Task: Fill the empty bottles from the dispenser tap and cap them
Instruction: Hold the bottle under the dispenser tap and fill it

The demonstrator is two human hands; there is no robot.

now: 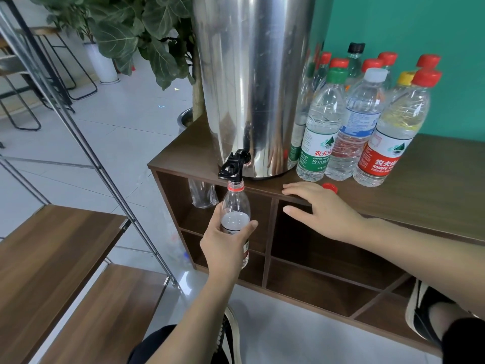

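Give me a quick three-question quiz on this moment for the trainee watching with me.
1. True or false: the left hand holds the open bottle with its mouth under the black tap.
2. Where does the loose red cap lie?
A. on the cabinet top, by the right hand
B. on the floor
C. on the held bottle
3. Fill in: the front bottle nearest the steel dispenser has a ___ cap.

Key: 1 true; 2 A; 3 green.
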